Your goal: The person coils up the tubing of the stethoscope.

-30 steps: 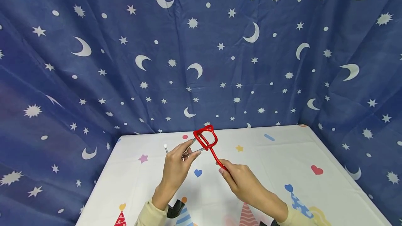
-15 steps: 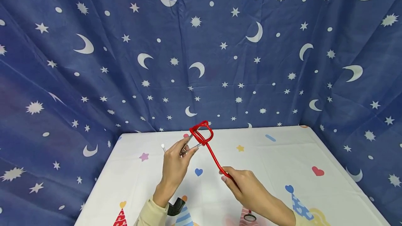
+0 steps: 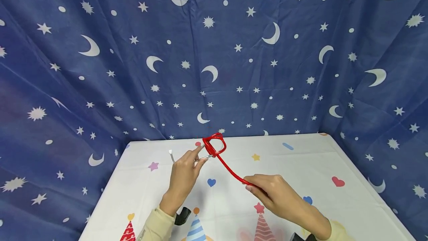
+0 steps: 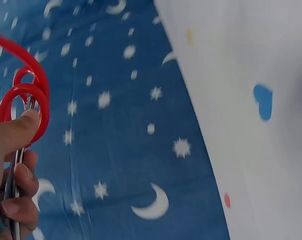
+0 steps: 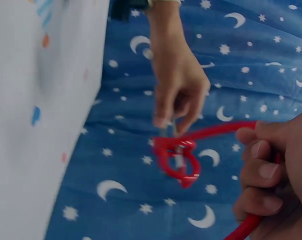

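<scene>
A stethoscope with red tubing (image 3: 230,170) is held up over the table between both hands. My left hand (image 3: 184,172) grips its metal ear tubes (image 4: 17,165), thumb and fingers curled round them. One white ear tip (image 3: 170,151) sticks out past that hand on the left. Just beyond the left fingertips, the tubing is looped in coils (image 4: 43,102) around the metal tubes. The right hand (image 3: 275,190) pinches the tubing lower and to the right, and a length runs from there up to the coils. More red tube (image 5: 243,227) comes out below the right fingers. The chest piece is out of sight.
A white tablecloth (image 3: 301,166) printed with party hats, hearts and stars covers the table. Behind it hangs a dark blue curtain (image 3: 234,70) with moons and stars, which also closes in both sides.
The right hand has moved right, and the tubing between the hands is longer. Half a second ago a round chest piece hung below it. The left hand has shifted slightly left.
</scene>
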A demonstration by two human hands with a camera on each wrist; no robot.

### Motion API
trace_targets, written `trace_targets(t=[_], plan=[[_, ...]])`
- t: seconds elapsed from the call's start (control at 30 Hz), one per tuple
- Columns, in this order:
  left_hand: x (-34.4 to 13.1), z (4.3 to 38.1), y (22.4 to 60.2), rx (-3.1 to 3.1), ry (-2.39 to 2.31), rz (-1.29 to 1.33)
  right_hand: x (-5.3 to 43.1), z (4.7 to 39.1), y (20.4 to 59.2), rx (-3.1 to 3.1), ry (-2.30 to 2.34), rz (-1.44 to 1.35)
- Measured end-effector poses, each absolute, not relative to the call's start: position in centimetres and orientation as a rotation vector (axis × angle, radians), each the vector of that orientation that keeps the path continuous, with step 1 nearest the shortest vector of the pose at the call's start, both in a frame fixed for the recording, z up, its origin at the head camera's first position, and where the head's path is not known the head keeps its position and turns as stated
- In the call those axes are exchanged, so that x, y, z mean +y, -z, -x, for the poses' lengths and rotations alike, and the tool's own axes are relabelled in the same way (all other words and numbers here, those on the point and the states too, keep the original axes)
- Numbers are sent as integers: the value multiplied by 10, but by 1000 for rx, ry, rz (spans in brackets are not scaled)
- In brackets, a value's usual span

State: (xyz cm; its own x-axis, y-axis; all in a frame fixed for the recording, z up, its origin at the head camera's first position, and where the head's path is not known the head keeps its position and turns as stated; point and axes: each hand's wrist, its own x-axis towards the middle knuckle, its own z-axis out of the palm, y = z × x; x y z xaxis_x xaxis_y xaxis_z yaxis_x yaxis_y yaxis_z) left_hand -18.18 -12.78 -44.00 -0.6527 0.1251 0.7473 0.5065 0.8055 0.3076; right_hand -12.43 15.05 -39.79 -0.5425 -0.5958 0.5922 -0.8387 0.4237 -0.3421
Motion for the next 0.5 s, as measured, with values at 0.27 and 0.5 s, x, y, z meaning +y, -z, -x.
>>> trace_targets(t=[0.27, 0.5], plan=[[-108, 169, 441, -2229, 456, 740, 160, 136, 365, -2158, -790, -1262], [-102, 163, 436, -2187, 478, 877, 163, 148, 350, -2141, -776, -1234]])
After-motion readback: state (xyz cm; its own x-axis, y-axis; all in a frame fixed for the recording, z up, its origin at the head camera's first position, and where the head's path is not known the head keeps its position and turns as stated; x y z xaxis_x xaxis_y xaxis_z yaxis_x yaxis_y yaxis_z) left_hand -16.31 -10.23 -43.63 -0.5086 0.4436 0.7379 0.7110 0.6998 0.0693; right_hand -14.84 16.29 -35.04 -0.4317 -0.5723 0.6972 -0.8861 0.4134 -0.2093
